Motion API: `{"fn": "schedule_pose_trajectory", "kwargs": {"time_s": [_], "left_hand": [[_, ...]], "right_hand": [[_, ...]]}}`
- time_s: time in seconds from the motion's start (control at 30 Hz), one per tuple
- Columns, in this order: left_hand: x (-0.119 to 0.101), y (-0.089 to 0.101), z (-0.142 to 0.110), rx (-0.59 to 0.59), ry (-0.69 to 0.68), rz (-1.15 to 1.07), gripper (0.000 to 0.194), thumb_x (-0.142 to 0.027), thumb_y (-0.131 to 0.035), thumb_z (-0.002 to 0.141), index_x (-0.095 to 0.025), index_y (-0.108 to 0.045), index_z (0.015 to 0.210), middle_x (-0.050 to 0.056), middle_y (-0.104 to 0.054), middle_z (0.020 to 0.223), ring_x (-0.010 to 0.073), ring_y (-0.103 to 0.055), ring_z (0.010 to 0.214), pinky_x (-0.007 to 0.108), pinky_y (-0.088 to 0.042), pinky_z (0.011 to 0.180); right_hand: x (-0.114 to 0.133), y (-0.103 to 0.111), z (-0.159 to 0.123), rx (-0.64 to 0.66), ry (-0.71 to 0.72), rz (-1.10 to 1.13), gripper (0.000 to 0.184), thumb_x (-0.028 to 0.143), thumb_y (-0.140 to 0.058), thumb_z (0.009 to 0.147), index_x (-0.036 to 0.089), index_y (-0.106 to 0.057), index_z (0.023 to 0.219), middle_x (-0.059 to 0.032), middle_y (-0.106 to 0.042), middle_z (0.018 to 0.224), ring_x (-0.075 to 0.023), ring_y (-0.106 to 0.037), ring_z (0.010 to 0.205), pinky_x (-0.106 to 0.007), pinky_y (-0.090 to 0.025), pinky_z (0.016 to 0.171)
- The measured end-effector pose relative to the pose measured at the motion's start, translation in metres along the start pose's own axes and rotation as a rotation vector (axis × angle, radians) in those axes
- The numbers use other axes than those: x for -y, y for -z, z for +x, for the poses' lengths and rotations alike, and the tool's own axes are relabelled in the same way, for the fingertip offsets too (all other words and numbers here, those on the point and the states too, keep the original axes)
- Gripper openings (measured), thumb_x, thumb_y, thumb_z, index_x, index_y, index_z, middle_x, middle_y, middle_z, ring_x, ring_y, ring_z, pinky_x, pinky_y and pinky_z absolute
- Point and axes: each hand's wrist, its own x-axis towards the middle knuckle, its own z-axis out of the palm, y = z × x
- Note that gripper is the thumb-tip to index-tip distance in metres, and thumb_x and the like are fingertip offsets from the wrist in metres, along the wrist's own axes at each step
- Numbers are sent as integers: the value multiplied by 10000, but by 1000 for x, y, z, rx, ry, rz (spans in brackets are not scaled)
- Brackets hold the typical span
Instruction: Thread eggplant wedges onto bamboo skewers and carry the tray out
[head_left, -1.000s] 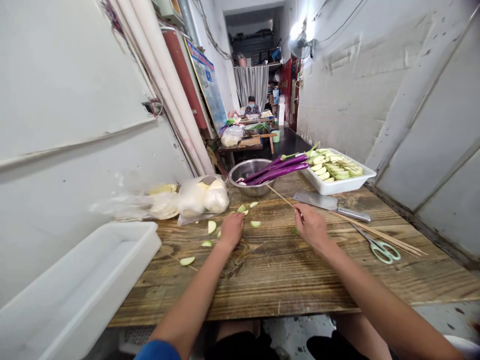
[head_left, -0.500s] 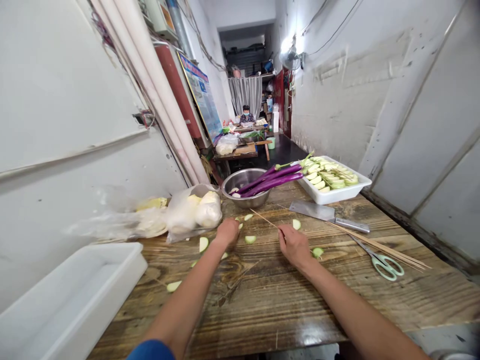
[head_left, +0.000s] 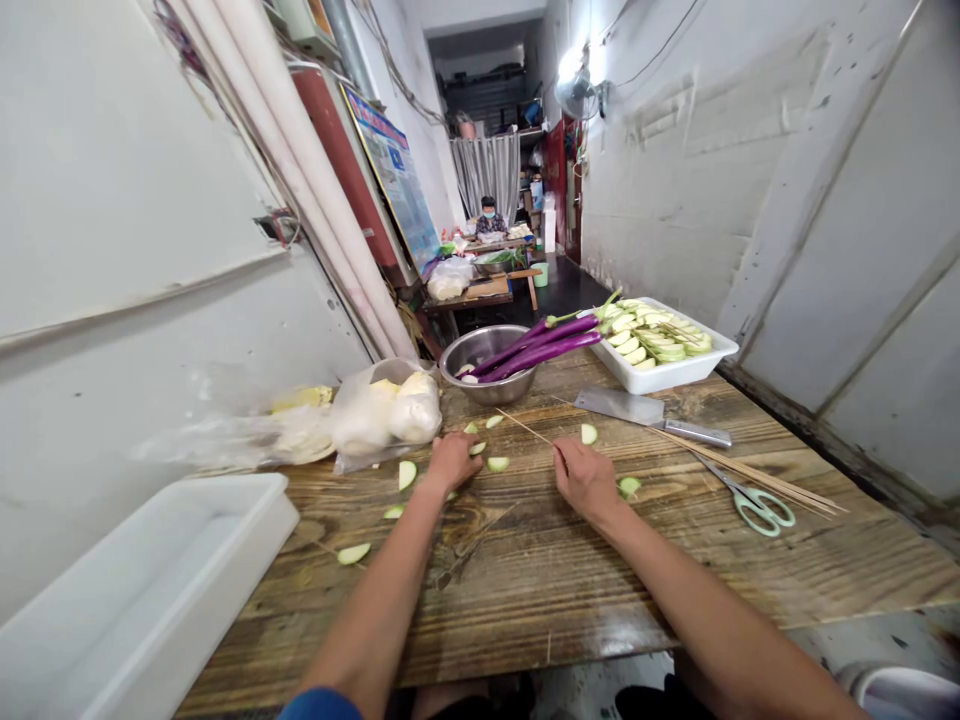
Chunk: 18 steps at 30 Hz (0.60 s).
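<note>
My right hand is closed on a thin bamboo skewer whose point slants away to the upper left over the wooden table. My left hand rests knuckles-up on pale green eggplant slices scattered across the boards; its fingers curl down over one, and what is under them is hidden. More slices lie on both sides of the hands, one just right of my right hand.
A steel bowl holds long purple eggplants. A white tray holds sliced pieces. A cleaver, loose skewers and green scissors lie to the right. Bagged white lumps and an empty white tub sit left. A person sits far down the corridor.
My right hand slid left with the skewer, uncovering slices on its right. My left hand stayed on the slices. The view shifted slightly.
</note>
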Motion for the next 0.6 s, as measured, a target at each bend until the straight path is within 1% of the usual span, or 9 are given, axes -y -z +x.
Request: {"fn": "schedule_pose_trajectory", "kwargs": {"time_s": [0.1, 0.17, 0.2, 0.27, 0.33, 0.4, 0.47, 0.53, 0.6], "left_hand": [[-2, 6, 6, 67, -36, -16, 172, -241, -554, 659, -179, -658, 780, 105, -660, 888, 250, -555, 918, 335, -351, 801], [-2, 8, 12, 82, 2, -162, 149, -231, -569, 633, -171, -656, 739, 77, -661, 804, 234, -566, 856, 324, -367, 777], [-2, 8, 14, 74, 48, -306, 162, -229, -573, 626, -166, -658, 749, 56, -656, 757, 215, -570, 807, 312, -380, 752], [-2, 7, 14, 40, 166, -765, 221, -222, -578, 622, -147, -663, 812, 26, -642, 704, 173, -563, 713, 279, -403, 688], [-5, 4, 10, -7, 248, -1205, 268, -251, -556, 660, -130, -652, 880, 23, -635, 716, 140, -550, 664, 252, -421, 631], [-11, 2, 2, -27, 295, -1579, 274, -287, -514, 718, -124, -639, 899, 35, -619, 729, 121, -544, 656, 236, -439, 600], [-18, -1, -7, -7, 346, -1911, 261, -298, -480, 775, -126, -628, 903, 34, -585, 705, 99, -533, 638, 206, -442, 560], [-24, -4, -13, 29, 417, -2221, 231, -289, -487, 812, -120, -619, 896, 22, -540, 668, 73, -505, 591, 162, -411, 490], [-28, -9, -16, 36, 466, -2357, 226, -301, -484, 846, -118, -608, 895, -4, -481, 617, 51, -452, 520, 128, -347, 409]], "right_hand": [[0, -1, 0, 8, -1, -8, 238, 232, -376, 902, 182, -609, 918, -47, -647, 827, -131, -573, 723, -217, -357, 608], [-1, 0, 0, 0, -5, -12, 240, 232, -376, 902, 181, -609, 915, -45, -647, 825, -130, -573, 717, -219, -354, 602], [0, 0, 0, -2, -5, -14, 240, 231, -376, 902, 179, -610, 911, -46, -647, 825, -131, -573, 716, -220, -352, 601], [0, 1, 0, 2, 2, -20, 241, 229, -376, 900, 175, -611, 906, -49, -646, 822, -133, -572, 717, -221, -349, 600], [3, 1, -1, 15, 13, -30, 241, 228, -376, 899, 174, -611, 904, -50, -642, 805, -135, -569, 708, -222, -341, 590], [5, 1, -3, 34, 22, -36, 238, 225, -377, 898, 178, -611, 905, -46, -639, 791, -134, -565, 687, -224, -331, 575], [7, 0, -5, 58, 30, -37, 233, 219, -380, 895, 182, -609, 907, -44, -640, 795, -134, -562, 669, -225, -327, 565], [7, -3, -6, 86, 39, -36, 230, 210, -383, 890, 183, -608, 927, -49, -646, 818, -136, -566, 666, -225, -335, 566], [7, -5, -8, 119, 56, -29, 248, 185, -382, 882, 182, -600, 999, -55, -652, 832, -139, -573, 666, -224, -349, 570]]}}
